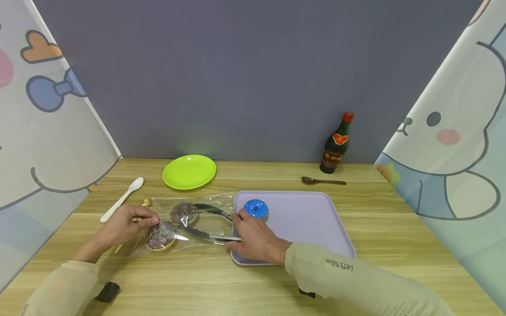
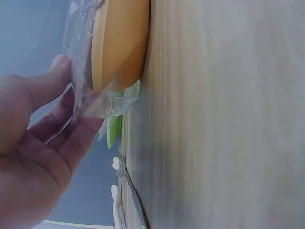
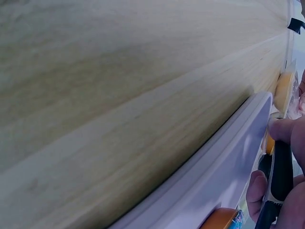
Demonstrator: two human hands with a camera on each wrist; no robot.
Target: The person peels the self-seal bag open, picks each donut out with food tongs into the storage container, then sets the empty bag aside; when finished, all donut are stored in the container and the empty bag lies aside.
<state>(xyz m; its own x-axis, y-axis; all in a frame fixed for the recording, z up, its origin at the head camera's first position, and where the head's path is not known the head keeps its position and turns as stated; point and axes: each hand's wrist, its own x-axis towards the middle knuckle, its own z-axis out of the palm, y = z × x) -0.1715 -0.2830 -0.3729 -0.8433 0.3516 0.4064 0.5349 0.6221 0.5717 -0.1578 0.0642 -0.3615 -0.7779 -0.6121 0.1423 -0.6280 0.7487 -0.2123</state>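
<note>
My left hand (image 1: 128, 226) pinches the closed end of a clear plastic bag (image 1: 213, 202) between thumb and fingers. Inside lie two chocolate-topped donuts, one nearer donut (image 1: 161, 236) beside my left fingertips and one farther donut (image 1: 184, 213). In the left wrist view the nearer donut's tan side (image 2: 121, 43) shows through the film. My right hand (image 1: 254, 237) grips a pair of tongs (image 1: 221, 238) over the tray's left edge. The dark tong tips reach into the bag's area, one on each side of the farther donut.
A lilac tray (image 1: 304, 219) holds a blue donut (image 1: 257, 209). Behind stand a lime-green plate (image 1: 189, 172) and a dark bottle (image 1: 336, 147), with a brown spoon (image 1: 324, 181) before it. A white spoon (image 1: 122, 199) and a gold-coloured utensil (image 1: 146, 203) lie at left.
</note>
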